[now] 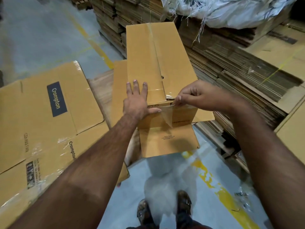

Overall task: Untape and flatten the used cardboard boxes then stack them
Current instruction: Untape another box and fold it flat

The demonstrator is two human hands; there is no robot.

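Observation:
A long brown cardboard box lies in front of me, its near end flaps partly open and one flap hanging down. My left hand presses flat on the box's near top edge, fingers straight. My right hand pinches a strip of clear tape at the box's near end, and the strip hangs loose below the fingers. A line of clear tape runs along the top seam.
Flattened Crompton boxes lie stacked at my left. Tall piles of flat cardboard fill the right and back, with a white sack on top. My feet stand on grey floor with a yellow line.

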